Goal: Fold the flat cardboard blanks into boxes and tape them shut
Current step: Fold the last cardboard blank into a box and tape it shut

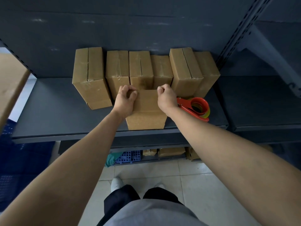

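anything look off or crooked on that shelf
Nothing spilled or damaged. The row of taped boxes is uneven: the leftmost box juts further forward than the rest, and the fourth box from the left sits lower. The tape dispenser lies right of the front box.

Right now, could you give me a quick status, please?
Left hand, right hand grip box at far corners. Taped boxes close behind. Tape dispenser lies to its right.

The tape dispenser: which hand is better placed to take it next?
Probably the right hand: it grips the box corner just beside the tape dispenser, while the left hand holds the far corner.
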A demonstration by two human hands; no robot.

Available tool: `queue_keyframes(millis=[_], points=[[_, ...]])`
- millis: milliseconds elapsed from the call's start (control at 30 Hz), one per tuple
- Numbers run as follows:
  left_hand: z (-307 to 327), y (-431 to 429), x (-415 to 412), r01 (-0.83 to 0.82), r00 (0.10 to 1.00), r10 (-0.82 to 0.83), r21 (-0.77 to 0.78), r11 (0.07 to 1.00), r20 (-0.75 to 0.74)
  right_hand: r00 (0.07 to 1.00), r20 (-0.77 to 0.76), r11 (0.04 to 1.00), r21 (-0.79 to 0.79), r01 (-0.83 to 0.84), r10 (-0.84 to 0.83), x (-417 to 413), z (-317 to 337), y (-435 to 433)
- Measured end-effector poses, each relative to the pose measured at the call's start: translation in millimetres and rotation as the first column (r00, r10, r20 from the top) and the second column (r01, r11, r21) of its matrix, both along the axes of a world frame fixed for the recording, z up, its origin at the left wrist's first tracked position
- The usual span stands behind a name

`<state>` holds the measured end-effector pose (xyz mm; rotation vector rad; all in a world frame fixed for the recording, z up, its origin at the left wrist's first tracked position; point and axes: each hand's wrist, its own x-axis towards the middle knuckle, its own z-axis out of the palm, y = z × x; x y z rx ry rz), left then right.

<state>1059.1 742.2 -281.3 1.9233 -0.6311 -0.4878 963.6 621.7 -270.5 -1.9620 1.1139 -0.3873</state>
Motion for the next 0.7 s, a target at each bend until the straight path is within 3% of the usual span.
queue_keyframes(millis=[100,233,433,500,567,633,700], points=[[4.2,-1.2,2.5,0.057,0.981,-0.074,0.096,0.994,0.178,1.0,-0.008,1.0,-0.006,-0.002,0.002,1.0,3.3,-1.9],[12.7,-13.4,-8.0,0.057,0.865,-0.184,0.272,0.96,0.467,0.999,0.038,1.0,-0.007,-0.009,0.009,-1.4,1.2,1.0],[7.8,-14.8,-29.4,0.128,0.877,-0.186,0.157,0.979,0.443,0.993,0.115,0.991,0.132,-0.019,0.003,-22.7,2.5,-12.7],[8.0,-11.9,-25.9,0.132,0.882,-0.179,0.136,0.982,0.436,0.998,0.045,0.998,0.034,0.045,-0.046,-38.9,2.4,-29.0],[8.7,-9.5,-25.7,0.147,0.88,-0.194,0.141,0.979,0.432,0.985,-0.146,0.995,-0.055,0.081,-0.088,-55.4,-2.7,-46.9],[7.6,-6.7,-26.8,0.165,0.88,-0.225,0.174,0.971,0.419,0.941,-0.332,0.998,-0.002,0.062,-0.059,-66.1,-9.7,-57.5],[9.1,-6.8,-26.3,0.177,0.873,-0.256,0.22,0.959,0.414,0.906,-0.423,0.999,0.038,0.034,-0.015,-73.2,-13.2,-58.9]])
